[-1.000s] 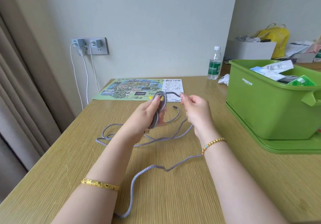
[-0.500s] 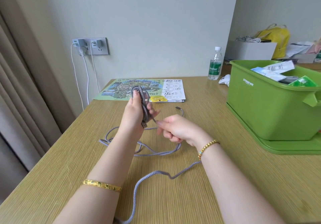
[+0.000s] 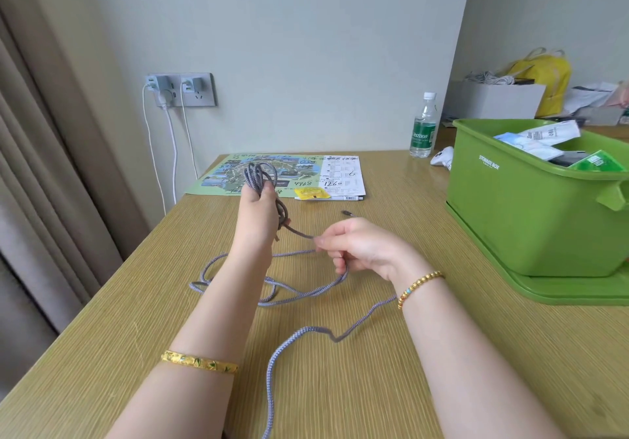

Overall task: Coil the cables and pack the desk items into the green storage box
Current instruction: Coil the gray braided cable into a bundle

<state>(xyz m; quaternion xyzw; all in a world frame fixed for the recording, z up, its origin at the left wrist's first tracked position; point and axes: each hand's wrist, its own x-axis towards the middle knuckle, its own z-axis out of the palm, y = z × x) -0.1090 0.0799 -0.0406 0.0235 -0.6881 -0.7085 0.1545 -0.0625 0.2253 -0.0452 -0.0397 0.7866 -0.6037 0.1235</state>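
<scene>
A grey braided cable (image 3: 299, 294) lies in loose curves across the wooden desk (image 3: 425, 220). My left hand (image 3: 260, 212) is raised and grips a few wound loops of it, which stick up above the fingers. My right hand (image 3: 354, 246) pinches the strand that leads out of the loops, a little to the right and lower. One cable plug (image 3: 347, 213) lies on the desk beyond my right hand. The green storage box (image 3: 531, 213) stands on its lid at the right, with packets and papers inside.
A map sheet (image 3: 289, 173) with a yellow packet (image 3: 311, 194) and a pen lies at the back of the desk. A water bottle (image 3: 423, 127) and a white object stand by the box. Chargers hang from a wall socket (image 3: 183, 89). A curtain fills the left.
My left hand has turned and risen with the loops. My right hand dropped from beside the loops, moved down and right, and now draws the strand out sideways.
</scene>
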